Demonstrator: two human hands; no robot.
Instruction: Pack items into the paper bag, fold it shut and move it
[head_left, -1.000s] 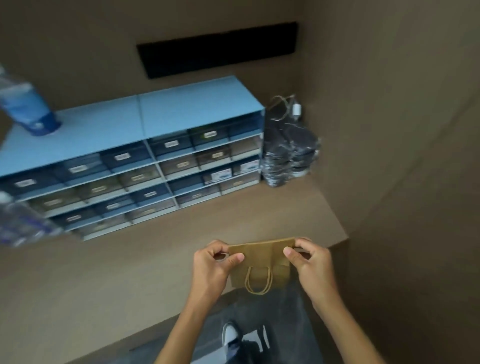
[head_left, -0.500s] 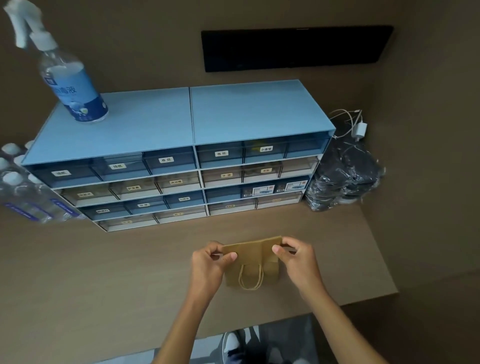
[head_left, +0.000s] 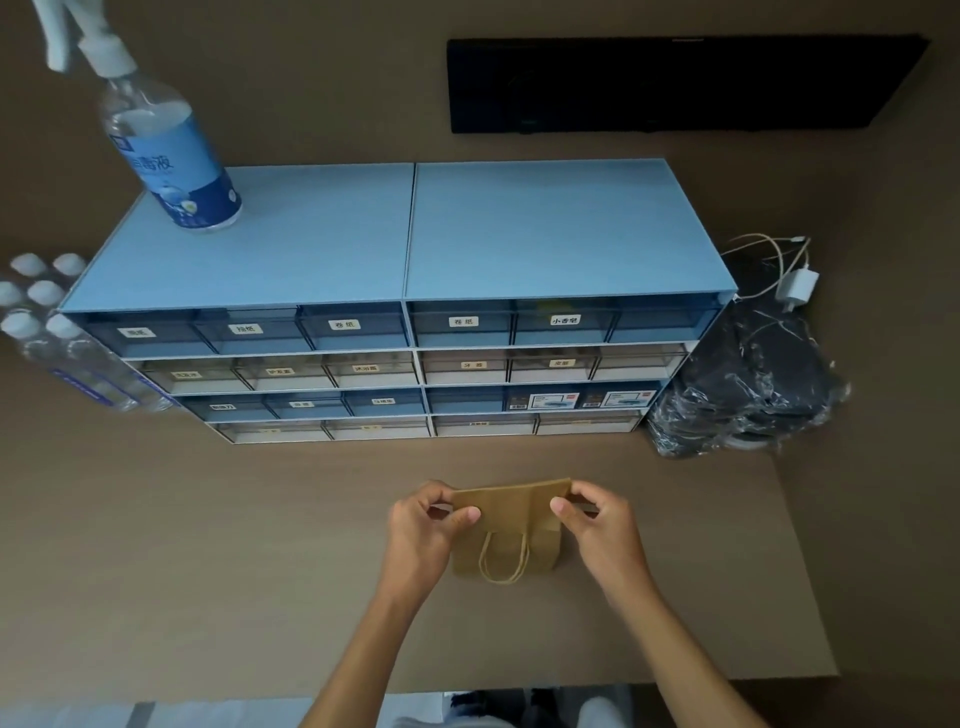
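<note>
I hold the paper bag (head_left: 511, 525) at its top edge, just in front of the blue drawer cabinet (head_left: 405, 296) on the counter (head_left: 208, 545). My left hand (head_left: 423, 527) pinches the left corner and my right hand (head_left: 597, 525) pinches the right, thumbs toward me and the other fingers (head_left: 563, 506) behind the paper. The bag looks flat and unopened, its twine handle (head_left: 503, 558) hanging on my side. I judge that I grip both corners so I can pull the mouth apart before packing anything. The cabinet's labelled drawers, all shut, probably hold the items, so keeping the bag near them makes sense.
</note>
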